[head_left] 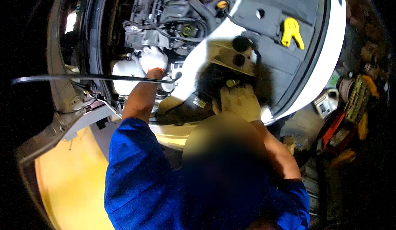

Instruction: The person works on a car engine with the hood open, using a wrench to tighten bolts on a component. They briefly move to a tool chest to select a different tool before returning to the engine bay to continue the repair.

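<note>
My left hand [153, 59], in a white glove with an orange cuff, reaches into the engine bay beside a white plastic reservoir [125, 74]. Its fingers are curled down among the engine parts, and whatever they grip is hidden. My right hand [239, 102], gloved as well and in shadow, lies palm down on the dark front section of the car, thumb apart from the fingers. Just beyond its fingertips is a small yellowish round piece [232, 83]. A round black cap [187, 30] and dark hoses sit farther into the bay.
A thin black rod [99, 78] crosses above my left forearm. On the dark cover at right lies a yellow forked plastic piece [292, 33]. A white bottle [327, 103] and assorted tools stand beyond the white body edge [336, 36]. A yellow panel [70, 176] is at lower left.
</note>
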Demonstrator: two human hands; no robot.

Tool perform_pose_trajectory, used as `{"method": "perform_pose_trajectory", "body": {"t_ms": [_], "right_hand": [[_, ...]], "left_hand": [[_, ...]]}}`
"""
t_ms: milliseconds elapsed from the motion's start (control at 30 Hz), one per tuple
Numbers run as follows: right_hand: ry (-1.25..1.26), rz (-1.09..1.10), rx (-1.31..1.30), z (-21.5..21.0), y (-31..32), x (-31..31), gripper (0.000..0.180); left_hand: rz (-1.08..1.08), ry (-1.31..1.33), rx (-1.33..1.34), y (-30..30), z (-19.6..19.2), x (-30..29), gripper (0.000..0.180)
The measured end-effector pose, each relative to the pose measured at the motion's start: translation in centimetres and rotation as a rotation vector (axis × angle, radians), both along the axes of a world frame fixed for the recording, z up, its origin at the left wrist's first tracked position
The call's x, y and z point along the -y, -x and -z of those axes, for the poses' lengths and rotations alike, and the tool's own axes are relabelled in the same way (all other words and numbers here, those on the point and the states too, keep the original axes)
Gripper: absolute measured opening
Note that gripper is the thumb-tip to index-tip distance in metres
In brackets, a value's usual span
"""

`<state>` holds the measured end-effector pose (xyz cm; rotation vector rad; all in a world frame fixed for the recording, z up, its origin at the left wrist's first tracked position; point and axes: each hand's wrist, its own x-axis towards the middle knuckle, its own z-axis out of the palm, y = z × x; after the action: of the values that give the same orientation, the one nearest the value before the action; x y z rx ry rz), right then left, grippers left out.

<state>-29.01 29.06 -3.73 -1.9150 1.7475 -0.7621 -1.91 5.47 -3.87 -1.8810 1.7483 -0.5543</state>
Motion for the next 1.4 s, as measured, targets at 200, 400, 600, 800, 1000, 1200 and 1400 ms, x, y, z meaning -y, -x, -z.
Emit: {"method": "perform_pose_trajectory", "body": {"t_ms": [200,400,600,800,1000,1200,1400], "right_hand": [[-0.111,-0.097,-0.096,-2.0,-1.0,1.1,0.032],[-0.017,-0.048,-0.177,-2.4,-1.6,0.9,0.034],[-0.025,-0.100,-0.238,-1.7,-1.8,1.3,0.035],[-0.107,-0.120,-0.235,-2.6,-2.7,1.3,0.033],[-0.142,-0.087,-0.240,-2.4,-2.7,1.2,0.032],[-0.162,-0.082,-0.259,-2.2,-2.6,1.3,0.033],[-0.193,-0.062,-0.250,-2.4,-2.0,0.9,0.035]], "left_hand": [[0.028,0.135,-0.380,-4.7,3.0,2.4,0.035],[0.463,0.183,-0.397,-4.9,1.2,1.2,0.025],[0.808,-0.038,-0.339,-6.3,0.9,1.1,0.018],[0.959,-0.369,-0.224,-7.7,1.0,0.6,0.022],[0.994,-0.426,-0.317,-5.4,0.9,-1.0,0.019],[1.189,-0.590,-0.544,-1.7,1.2,-0.1,0.019],[1.122,-0.657,-0.337,-2.6,-2.5,1.8,0.017]]}}
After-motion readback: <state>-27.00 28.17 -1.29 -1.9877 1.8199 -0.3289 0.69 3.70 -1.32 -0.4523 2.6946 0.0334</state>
